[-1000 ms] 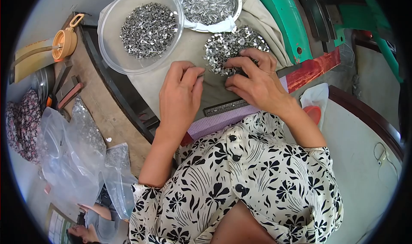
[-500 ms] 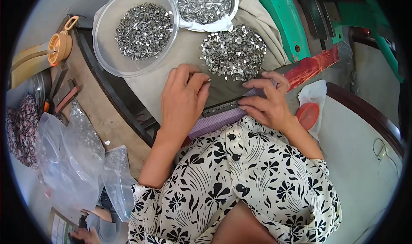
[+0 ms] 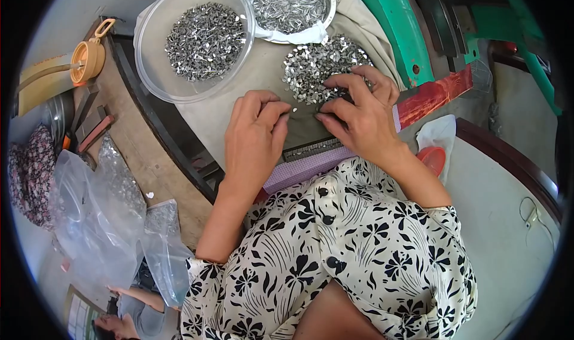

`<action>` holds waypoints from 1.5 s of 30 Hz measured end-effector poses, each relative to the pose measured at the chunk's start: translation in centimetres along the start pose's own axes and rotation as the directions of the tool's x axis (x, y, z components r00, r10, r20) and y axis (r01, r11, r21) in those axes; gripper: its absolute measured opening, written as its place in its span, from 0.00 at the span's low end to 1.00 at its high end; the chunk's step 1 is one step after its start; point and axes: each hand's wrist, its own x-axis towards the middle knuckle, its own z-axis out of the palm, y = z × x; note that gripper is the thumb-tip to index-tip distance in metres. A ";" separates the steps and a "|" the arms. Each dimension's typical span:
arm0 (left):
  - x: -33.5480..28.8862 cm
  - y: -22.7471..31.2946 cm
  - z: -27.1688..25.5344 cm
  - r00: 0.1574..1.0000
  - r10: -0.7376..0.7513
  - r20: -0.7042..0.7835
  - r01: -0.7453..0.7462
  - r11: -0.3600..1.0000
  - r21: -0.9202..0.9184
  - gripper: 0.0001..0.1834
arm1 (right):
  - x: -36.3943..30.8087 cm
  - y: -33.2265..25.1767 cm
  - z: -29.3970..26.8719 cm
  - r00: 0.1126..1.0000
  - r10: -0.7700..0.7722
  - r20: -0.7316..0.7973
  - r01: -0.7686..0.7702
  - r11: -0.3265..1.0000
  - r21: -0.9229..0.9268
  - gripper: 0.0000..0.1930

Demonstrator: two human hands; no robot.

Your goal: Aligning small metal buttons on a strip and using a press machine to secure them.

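On beige cloth (image 3: 268,66), a clear round plastic bowl (image 3: 150,59) stands left of a heap of small, shiny silver metal pieces (image 3: 310,64). The right hand (image 3: 363,114), fingers partly spread, meets its edge; the left hand (image 3: 254,128) curls nearby. Whether either grip pinches a piece, I cannot tell.

Head view of a cloth-covered worktop (image 3: 203,120). The right hand (image 3: 363,114), fingers bent, lies at the near edge of a loose pile of small metal pieces (image 3: 317,59); the left hand (image 3: 251,138), thumb and forefinger close together, is poised left of it. Beyond the left hand, a clear round tub (image 3: 152,50) contains similar pieces; beside it, a bowl (image 3: 332,6) lined with white plastic holds slender silvery pieces (image 3: 287,5). A narrow dark strip (image 3: 308,150) adjoins checked purple fabric (image 3: 293,172) nearest the body.
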 end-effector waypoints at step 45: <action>-2.4 1.4 1.5 0.991 0.120 0.063 -0.111 0.984 -0.142 0.09 | 1.5 1.7 -0.4 0.987 -0.157 0.042 0.155 0.986 0.062 0.07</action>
